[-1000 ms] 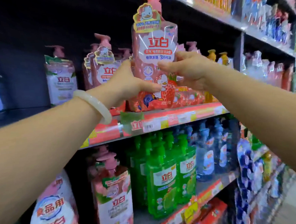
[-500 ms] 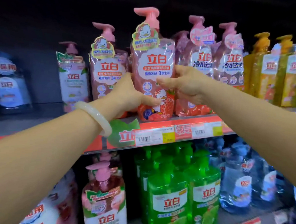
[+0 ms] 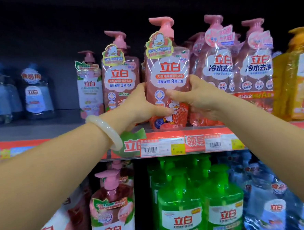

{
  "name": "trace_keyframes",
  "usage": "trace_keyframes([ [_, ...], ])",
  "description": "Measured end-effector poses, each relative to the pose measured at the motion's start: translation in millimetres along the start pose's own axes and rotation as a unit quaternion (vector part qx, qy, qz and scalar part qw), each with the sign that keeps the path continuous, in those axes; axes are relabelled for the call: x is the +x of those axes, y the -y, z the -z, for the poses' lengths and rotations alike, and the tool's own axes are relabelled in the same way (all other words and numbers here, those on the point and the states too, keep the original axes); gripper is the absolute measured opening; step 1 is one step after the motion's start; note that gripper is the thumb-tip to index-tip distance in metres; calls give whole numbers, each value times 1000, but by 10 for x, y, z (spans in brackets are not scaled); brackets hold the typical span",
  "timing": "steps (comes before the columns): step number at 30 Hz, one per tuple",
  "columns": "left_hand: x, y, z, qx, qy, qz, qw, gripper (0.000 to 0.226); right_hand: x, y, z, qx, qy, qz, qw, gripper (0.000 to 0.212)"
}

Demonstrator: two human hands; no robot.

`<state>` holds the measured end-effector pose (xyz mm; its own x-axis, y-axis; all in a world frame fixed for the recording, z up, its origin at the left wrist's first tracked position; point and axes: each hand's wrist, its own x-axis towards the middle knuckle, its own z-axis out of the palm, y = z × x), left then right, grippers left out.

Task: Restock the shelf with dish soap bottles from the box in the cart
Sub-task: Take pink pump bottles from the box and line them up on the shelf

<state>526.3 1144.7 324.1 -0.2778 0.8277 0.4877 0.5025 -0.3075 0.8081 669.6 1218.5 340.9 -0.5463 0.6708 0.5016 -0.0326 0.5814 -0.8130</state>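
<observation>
Both hands, left hand (image 3: 140, 105) and right hand (image 3: 198, 97), are gripping the glossy pink plastic pump bottle (image 3: 168, 74), fingers wrapping its smooth sides.

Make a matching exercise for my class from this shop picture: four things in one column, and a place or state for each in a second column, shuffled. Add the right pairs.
Things
1. pink duck-label bottle
2. green bottles
3. yellow bottle
4. pale bangle

Places or states
A. far right of the upper shelf
B. on the left wrist
C. held between the left hand and the right hand
D. on the lower shelf, under the price tags

Pairs: 1-C, 2-D, 3-A, 4-B
</observation>
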Motion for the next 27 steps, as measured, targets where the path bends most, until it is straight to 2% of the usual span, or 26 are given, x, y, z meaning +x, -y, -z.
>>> trace_keyframes([
  [1,-5,4,-3,-6,2,-1,1000,109,-27,-9,-6,0,14,3,1000,40],
  [4,7,34,-12,-29,18,1,999,81,-43,-50,-19,4,7,10,1000,62],
  [8,-4,20,-45,-18,29,-9,999,67,-36,-60,-6,-1,-12,8,1000,66],
  [16,-1,28,-52,3,22,-13,1000,74,-42,-75,15,-12,0,0,1000,69],
  [20,-30,4,-70,21,24,1,999,65,-27,-93,25,-19,-5,-7,1000,71],
  [22,-47,-30,-62,68,28,11,997,53,-15,-40,68,-81,-4,-30,996,69],
  [24,-79,-110,-12,182,37,24,982,59,-29,74,143,-209,12,-60,976,65],
  [25,-107,-163,24,250,34,26,967,65,-52,148,183,-289,23,-67,955,62],
  [27,-175,-241,126,344,9,11,939,70,-175,324,218,-453,23,-62,889,58],
])
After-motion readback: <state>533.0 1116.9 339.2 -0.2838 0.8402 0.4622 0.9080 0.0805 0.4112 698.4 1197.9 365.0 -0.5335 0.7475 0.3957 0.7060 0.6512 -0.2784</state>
